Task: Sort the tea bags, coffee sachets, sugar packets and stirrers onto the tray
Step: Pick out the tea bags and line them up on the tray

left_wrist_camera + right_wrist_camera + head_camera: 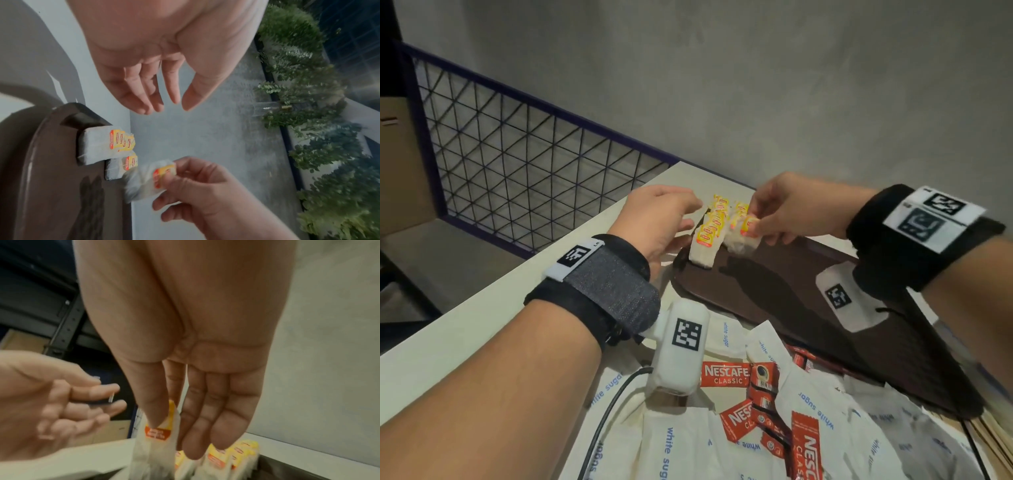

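A dark brown tray (774,291) lies on the pale table. Several tea bags (705,240) with yellow tags stand stacked in its far left corner, also seen from the left wrist (98,146) and the right wrist (226,457). My right hand (753,222) pinches one more tea bag (744,240) by its tag just right of the stack; thumb and fingers hold it (144,183) (156,446). My left hand (693,216) hovers left of the stack, fingers relaxed and holding nothing (172,107). White sugar packets (808,404) and red coffee sachets (726,375) lie piled in front of the tray.
A grey wall runs close behind the tray. A dark wire-mesh railing (517,154) stands beyond the table's left edge. A black cable (602,418) crosses the sugar packets near my left forearm. What look like wooden stirrers (993,442) show at the right edge.
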Demonstrator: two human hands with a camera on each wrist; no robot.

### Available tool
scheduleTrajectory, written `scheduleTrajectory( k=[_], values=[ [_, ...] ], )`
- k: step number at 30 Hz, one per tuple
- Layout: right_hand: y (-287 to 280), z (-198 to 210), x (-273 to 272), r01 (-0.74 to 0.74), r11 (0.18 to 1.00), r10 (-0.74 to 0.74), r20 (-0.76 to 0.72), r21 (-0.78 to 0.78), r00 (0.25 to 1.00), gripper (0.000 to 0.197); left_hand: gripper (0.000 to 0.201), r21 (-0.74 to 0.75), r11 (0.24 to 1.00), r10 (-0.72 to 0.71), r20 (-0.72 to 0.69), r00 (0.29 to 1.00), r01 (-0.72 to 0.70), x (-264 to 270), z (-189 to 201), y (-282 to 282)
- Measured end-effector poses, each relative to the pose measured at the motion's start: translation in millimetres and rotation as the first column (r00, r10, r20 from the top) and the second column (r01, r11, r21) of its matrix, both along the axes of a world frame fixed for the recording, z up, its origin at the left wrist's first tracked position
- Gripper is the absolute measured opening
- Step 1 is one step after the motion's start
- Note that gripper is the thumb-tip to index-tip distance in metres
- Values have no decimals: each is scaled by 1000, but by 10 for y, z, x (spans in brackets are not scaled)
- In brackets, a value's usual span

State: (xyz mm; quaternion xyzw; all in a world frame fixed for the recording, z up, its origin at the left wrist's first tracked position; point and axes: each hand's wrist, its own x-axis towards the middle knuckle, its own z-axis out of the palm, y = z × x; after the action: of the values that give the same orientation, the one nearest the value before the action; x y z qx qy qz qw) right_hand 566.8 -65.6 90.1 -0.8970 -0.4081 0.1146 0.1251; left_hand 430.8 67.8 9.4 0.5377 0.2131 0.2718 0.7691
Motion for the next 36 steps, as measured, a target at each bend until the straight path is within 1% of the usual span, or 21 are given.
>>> scheduleTrajectory(
  k=[1,3,6,9,14,18,20,22,25,29,32,34,36],
  values=[
    [26,-29,48,-4,998,6,35,-64,999,14,12,-22,1000,19,3,1000,-19,-7,4,21],
    [86,-105,144,-1,989,3,20,-146,1000,11,9,-53,998,31,13,999,-30,-19,16,46],
    [181,-204,278,21,985,-41,-111,-172,993,10,6,-55,998,30,15,999,-29,-20,25,48],
    [278,-272,423,76,981,-103,-149,-176,983,12,8,-46,999,23,13,1000,-22,-6,19,33],
    [379,-388,625,179,980,-187,-85,-90,979,14,5,-61,998,0,13,1000,0,6,33,65],
    [414,-463,704,216,976,-218,-111,-29,970,16,6,-89,996,6,20,1000,-4,21,34,99],
    [427,-492,702,213,977,-210,-137,7,968,16,2,-119,993,17,23,1000,-14,23,32,105],
    [433,-520,687,207,977,-197,-146,57,970,18,5,-138,990,37,22,999,-34,22,24,122],
    [389,-545,611,235,964,-215,-153,126,965,21,2,-146,987,66,22,998,-62,5,34,145],
    [227,-434,448,251,953,-241,-75,169,968,25,4,-137,988,81,37,996,-75,-39,101,157],
    [17,-233,168,180,971,-183,8,160,983,18,5,-79,994,80,66,995,-75,-101,205,127],
    [-135,-129,-95,95,989,-100,39,116,994,12,6,-48,997,62,91,994,-57,-181,281,86],
    [-271,-88,-413,4,999,-5,41,40,999,8,8,-26,999,34,104,994,-31,-287,356,48]
  ],
)
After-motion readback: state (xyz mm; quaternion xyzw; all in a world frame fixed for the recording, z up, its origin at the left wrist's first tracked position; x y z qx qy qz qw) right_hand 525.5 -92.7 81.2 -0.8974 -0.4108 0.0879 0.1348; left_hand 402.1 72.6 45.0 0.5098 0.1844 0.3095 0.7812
